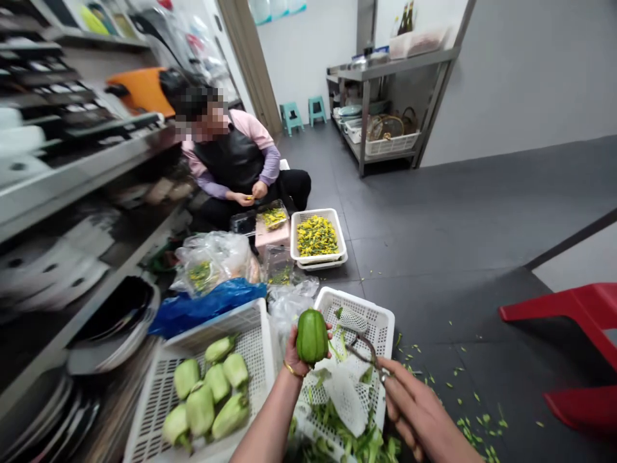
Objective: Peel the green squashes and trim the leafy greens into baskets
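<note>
My left hand is wrapped round a dark green, ribbed gourd, holding it up over the front basket. In my right hand is a peeler with a dark, curved metal frame, held just to the right of the gourd and apart from it. Beneath both hands stands a white perforated basket with green peelings and white foam netting. To the left, a larger white basket holds several pale green peeled gourds.
A co-worker sits ahead, both hands on something small, beside a basket of yellow flowers. Plastic bags and a blue bag lie between. Shelves line the left; a red stool stands right. Peel scraps dot the floor.
</note>
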Available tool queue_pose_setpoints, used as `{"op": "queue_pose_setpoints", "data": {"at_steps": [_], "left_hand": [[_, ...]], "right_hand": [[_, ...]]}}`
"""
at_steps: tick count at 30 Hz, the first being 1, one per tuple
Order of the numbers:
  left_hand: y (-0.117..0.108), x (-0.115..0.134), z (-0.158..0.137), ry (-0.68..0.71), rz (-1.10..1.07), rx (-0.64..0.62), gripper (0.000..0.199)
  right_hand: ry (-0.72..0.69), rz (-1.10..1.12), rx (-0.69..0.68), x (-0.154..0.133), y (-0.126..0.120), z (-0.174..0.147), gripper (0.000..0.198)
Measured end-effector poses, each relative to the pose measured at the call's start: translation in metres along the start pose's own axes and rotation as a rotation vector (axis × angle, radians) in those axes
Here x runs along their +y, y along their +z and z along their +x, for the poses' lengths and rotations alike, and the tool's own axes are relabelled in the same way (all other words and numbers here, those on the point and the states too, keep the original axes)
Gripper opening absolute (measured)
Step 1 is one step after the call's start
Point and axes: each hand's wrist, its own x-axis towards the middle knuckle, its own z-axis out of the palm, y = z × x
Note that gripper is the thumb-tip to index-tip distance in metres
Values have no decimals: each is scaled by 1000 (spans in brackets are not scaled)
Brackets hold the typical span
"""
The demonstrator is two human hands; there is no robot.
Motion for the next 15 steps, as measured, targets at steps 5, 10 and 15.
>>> {"op": "queue_pose_setpoints", "data": {"at_steps": [5, 10, 15], "left_hand": [[36, 8, -81, 36, -27, 178, 75], [49, 6, -164, 139, -20, 176, 75], [47, 12, -206, 201, 5, 94, 80]], "right_hand": [[-53, -55, -66, 12, 11, -7, 63], [-18, -148, -79, 31, 47, -35, 51], [-178, -109, -180, 25, 105, -77, 51]]}}
